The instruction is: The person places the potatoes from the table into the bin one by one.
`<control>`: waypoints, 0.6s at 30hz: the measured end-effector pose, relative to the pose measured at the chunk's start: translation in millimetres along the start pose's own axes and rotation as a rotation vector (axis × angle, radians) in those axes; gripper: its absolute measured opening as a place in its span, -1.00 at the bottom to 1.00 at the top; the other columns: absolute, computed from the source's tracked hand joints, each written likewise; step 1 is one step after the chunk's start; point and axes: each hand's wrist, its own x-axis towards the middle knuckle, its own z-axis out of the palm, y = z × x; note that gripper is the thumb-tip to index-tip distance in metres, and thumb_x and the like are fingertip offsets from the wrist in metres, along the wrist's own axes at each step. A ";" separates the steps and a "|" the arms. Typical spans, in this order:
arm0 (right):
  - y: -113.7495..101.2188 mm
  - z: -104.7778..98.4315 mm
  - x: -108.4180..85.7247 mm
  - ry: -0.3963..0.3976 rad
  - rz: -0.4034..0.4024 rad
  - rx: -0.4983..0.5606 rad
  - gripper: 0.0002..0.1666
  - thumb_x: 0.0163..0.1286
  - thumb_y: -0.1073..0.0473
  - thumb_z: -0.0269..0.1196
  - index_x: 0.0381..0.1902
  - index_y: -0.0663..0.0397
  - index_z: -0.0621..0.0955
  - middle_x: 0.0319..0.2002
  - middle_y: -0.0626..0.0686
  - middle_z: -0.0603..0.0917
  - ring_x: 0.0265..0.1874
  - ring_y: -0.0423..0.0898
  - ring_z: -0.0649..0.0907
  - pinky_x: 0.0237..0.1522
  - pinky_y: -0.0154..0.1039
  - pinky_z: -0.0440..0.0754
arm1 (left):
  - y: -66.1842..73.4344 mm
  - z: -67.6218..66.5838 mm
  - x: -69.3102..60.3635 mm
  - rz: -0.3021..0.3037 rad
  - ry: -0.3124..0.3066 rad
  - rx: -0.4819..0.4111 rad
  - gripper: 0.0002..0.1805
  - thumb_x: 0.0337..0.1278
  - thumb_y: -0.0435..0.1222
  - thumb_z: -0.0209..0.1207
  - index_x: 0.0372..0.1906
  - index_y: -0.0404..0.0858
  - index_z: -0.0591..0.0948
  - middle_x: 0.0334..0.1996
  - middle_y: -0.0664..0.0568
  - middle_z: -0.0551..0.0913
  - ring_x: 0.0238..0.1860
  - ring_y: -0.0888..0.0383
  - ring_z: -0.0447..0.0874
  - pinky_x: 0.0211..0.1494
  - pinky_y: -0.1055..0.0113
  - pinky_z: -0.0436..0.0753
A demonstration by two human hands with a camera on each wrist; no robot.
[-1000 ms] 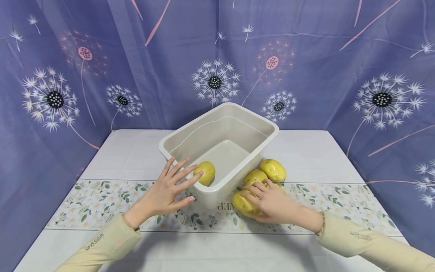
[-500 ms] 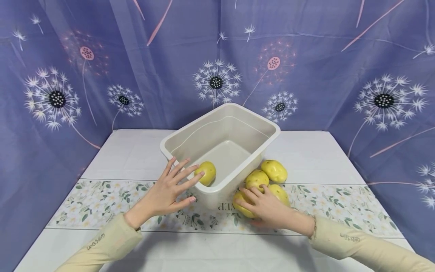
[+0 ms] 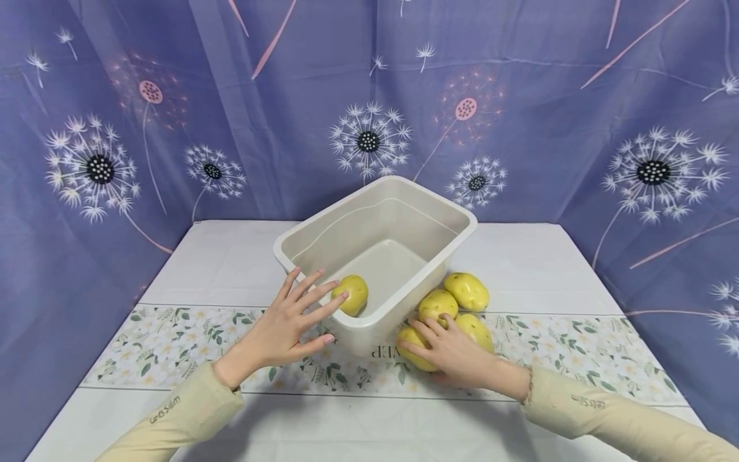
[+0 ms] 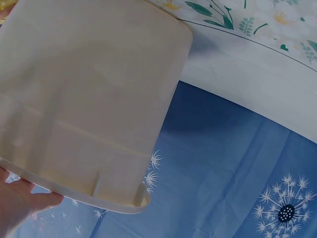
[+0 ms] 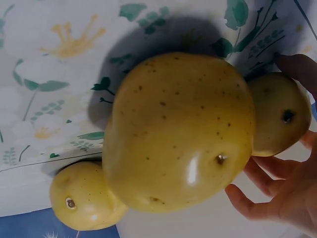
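My left hand rests with spread, straight fingers at the near left rim of a grey-beige plastic bin. One yellow potato lies inside the bin near that corner, beyond the fingertips. The left wrist view shows the bin's outer wall and the left thumb at its rim. To the right of the bin, my right hand holds the nearest potato, thumb on one side and fingers on the other in the right wrist view. Close beside it sits another potato, apart from the fingers.
Two more potatoes, a middle one and a far one, lie along the bin's right wall. A white table carries a floral strip. Purple dandelion curtains enclose the back and sides.
My right hand has drawn slightly toward me and left, uncovering more of the potato beside it, with its fingers staying around the nearest potato. The left hand stays at the bin's rim.
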 end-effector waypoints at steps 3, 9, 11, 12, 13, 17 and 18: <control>0.3 0.9 1.7 0.015 -0.010 -0.004 0.03 -0.30 -0.21 0.44 0.21 -0.19 0.32 0.09 0.22 0.42 0.03 0.13 0.42 -0.12 0.11 0.41 | 0.1 -0.1 0.3 -0.002 0.002 -0.001 -0.36 0.25 0.18 -0.43 0.26 -0.06 0.31 0.25 -0.01 0.29 0.34 -0.08 0.06 0.39 -0.12 -0.16; 0.6 2.4 4.2 0.026 -0.028 -0.024 0.04 -0.36 -0.22 0.45 0.18 -0.19 0.34 0.04 0.19 0.41 -0.01 0.10 0.41 -0.13 0.07 0.40 | 0.0 -0.6 0.9 0.001 0.001 0.003 -0.35 0.25 0.17 -0.44 0.25 -0.07 0.32 0.25 -0.01 0.30 0.34 -0.09 0.07 0.39 -0.12 -0.15; 0.8 2.8 4.7 0.028 -0.032 -0.029 0.04 -0.37 -0.22 0.45 0.17 -0.20 0.34 0.03 0.18 0.41 -0.02 0.10 0.41 -0.12 0.06 0.40 | 0.0 -0.8 0.8 -0.001 -0.002 0.005 -0.35 0.25 0.18 -0.44 0.25 -0.06 0.31 0.25 -0.01 0.30 0.34 -0.09 0.07 0.39 -0.12 -0.16; 0.8 2.9 4.9 0.030 -0.035 -0.029 0.04 -0.38 -0.22 0.45 0.17 -0.20 0.35 0.03 0.17 0.41 -0.02 0.09 0.41 -0.12 0.06 0.40 | -0.1 -0.8 0.7 -0.001 -0.003 0.004 -0.35 0.25 0.18 -0.44 0.25 -0.06 0.31 0.25 -0.01 0.30 0.34 -0.09 0.07 0.39 -0.12 -0.16; 0.9 3.0 5.0 0.031 -0.037 -0.031 0.04 -0.38 -0.22 0.45 0.17 -0.20 0.35 0.03 0.17 0.41 -0.02 0.09 0.41 -0.12 0.05 0.39 | -0.1 -0.8 0.7 0.000 -0.004 0.002 -0.36 0.25 0.18 -0.43 0.26 -0.06 0.31 0.24 -0.02 0.30 0.34 -0.08 0.07 0.39 -0.12 -0.16; 1.2 2.6 4.0 0.040 -0.046 -0.031 0.05 -0.40 -0.22 0.45 0.16 -0.20 0.36 0.03 0.16 0.41 -0.03 0.07 0.40 -0.12 0.05 0.39 | 0.1 -1.0 0.4 -0.004 -0.007 0.003 -0.36 0.25 0.18 -0.43 0.26 -0.05 0.30 0.24 -0.01 0.30 0.34 -0.08 0.07 0.39 -0.12 -0.16; 1.2 2.3 3.6 0.043 -0.046 -0.025 0.05 -0.41 -0.22 0.46 0.16 -0.21 0.36 0.03 0.15 0.41 -0.03 0.07 0.40 -0.13 0.05 0.40 | 0.2 -1.0 0.3 -0.004 -0.007 0.003 -0.36 0.25 0.18 -0.43 0.26 -0.05 0.30 0.25 -0.01 0.30 0.34 -0.08 0.07 0.39 -0.12 -0.16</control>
